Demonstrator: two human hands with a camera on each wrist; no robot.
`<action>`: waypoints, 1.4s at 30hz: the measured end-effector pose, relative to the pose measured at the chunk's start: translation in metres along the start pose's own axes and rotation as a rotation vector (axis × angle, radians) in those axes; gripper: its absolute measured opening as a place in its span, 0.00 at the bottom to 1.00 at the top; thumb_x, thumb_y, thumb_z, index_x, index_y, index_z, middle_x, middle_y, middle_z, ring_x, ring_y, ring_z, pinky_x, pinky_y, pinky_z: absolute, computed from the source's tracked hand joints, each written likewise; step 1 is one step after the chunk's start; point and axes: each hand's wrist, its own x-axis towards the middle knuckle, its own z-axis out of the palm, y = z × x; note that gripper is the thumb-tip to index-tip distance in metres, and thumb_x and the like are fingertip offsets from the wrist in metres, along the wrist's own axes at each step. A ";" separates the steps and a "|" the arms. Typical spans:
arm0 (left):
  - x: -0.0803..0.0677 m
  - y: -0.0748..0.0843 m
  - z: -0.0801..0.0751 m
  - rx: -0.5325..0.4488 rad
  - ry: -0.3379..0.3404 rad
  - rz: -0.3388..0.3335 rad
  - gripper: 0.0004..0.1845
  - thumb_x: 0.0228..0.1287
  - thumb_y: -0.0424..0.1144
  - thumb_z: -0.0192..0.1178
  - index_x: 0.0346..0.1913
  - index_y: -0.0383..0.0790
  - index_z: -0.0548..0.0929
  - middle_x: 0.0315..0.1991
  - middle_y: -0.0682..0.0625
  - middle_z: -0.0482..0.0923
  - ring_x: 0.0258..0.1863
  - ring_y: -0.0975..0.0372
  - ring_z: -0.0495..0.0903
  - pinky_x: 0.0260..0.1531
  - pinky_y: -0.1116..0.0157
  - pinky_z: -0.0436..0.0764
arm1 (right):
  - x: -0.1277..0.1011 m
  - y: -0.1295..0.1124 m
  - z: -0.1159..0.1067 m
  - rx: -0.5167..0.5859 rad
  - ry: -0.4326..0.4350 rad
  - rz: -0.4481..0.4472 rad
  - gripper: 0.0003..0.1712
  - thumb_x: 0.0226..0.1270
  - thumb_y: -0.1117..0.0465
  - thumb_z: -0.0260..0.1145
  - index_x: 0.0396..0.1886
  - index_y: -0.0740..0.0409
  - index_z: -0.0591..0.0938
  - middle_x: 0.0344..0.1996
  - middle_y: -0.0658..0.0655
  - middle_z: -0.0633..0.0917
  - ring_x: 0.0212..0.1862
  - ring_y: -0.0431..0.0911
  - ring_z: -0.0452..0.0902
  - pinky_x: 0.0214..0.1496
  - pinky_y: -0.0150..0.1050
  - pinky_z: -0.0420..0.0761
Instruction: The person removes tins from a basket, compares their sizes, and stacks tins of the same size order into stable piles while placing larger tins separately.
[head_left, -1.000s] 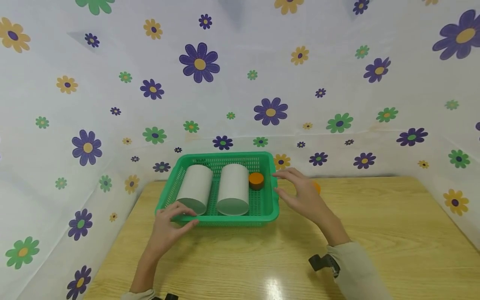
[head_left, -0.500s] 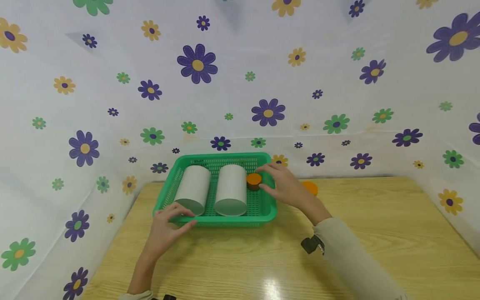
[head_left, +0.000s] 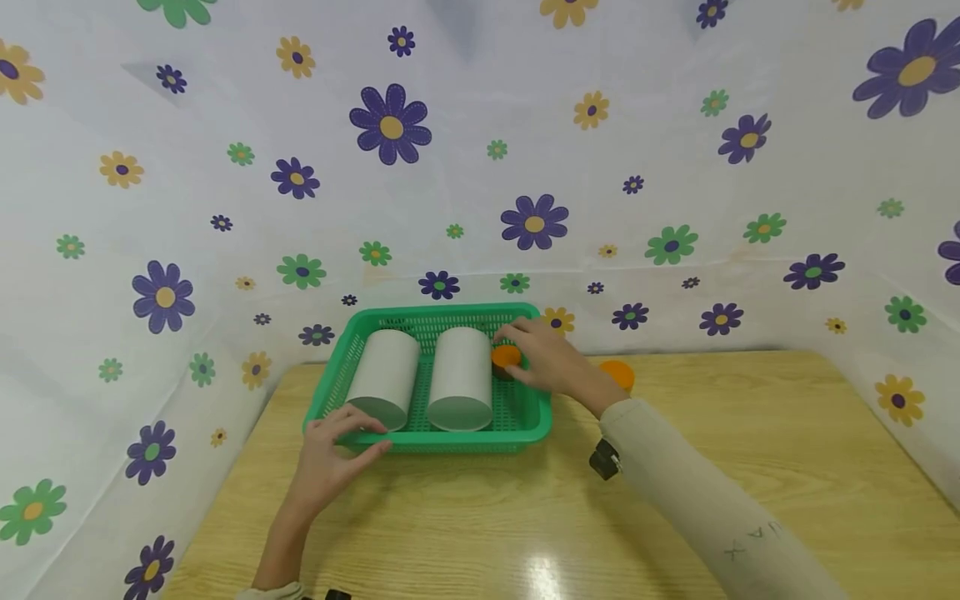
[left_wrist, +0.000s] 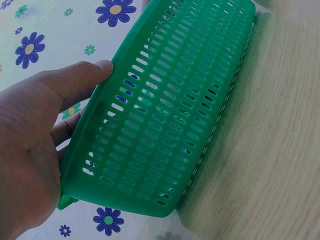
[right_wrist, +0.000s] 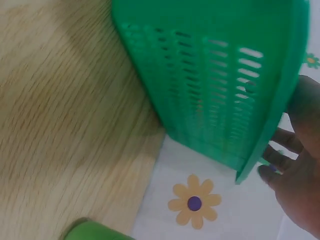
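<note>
Small orange jar (head_left: 506,358) inside the green basket (head_left: 442,437), far right corner, just beside the right white cylinder (head_left: 461,379). Probably light, rigid, smooth-sided; best pinched around the cap from above. Right hand (head_left: 543,360) over the basket's right wall, fingers curling at the jar, full grip hard to confirm. Left hand (head_left: 337,446) gripping the near-left rim. Compared with a second ago: right hand moved from outside the basket onto the jar; another orange piece (head_left: 618,375) on the counter (head_left: 750,467) now uncovered.

Bare hands (head_left: 330,454); the right arm wears a beige sleeve (head_left: 697,508) with a black wrist-mounted camera (head_left: 602,461).
</note>
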 end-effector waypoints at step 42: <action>-0.001 -0.004 -0.001 -0.010 -0.003 0.004 0.13 0.53 0.34 0.79 0.38 0.53 0.88 0.37 0.60 0.82 0.42 0.64 0.79 0.46 0.53 0.56 | 0.056 0.010 0.034 -0.470 -0.489 0.100 0.34 0.73 0.49 0.67 0.75 0.49 0.70 0.71 0.65 0.73 0.71 0.61 0.67 0.72 0.60 0.62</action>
